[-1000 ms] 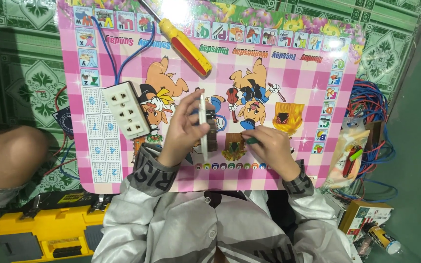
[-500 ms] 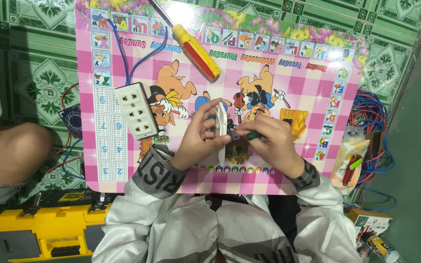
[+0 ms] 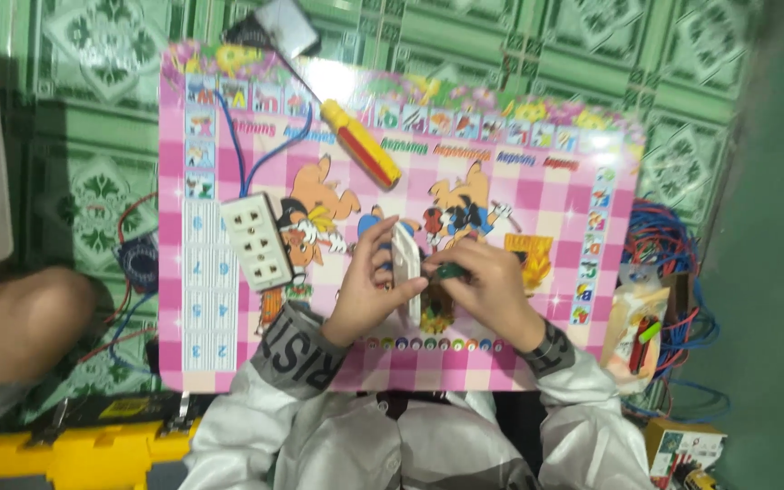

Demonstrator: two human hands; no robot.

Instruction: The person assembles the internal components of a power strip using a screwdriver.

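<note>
My left hand grips a narrow white plastic piece held upright on its edge over a pink cartoon-printed board. My right hand presses against that piece from the right, pinching a small dark green tool at its side. Both hands meet near the board's front middle. A small orange-brown part lies on the board just right of my right hand.
A white three-outlet power strip with blue wires lies left on the board. A yellow-and-red screwdriver rests at the back. Tangled red and blue wires and a bag of parts sit right. A yellow toolbox stands front left.
The view has shifted, so the board sits further right in the picture. My hands stay together on the white piece, which now stands a little more upright.
</note>
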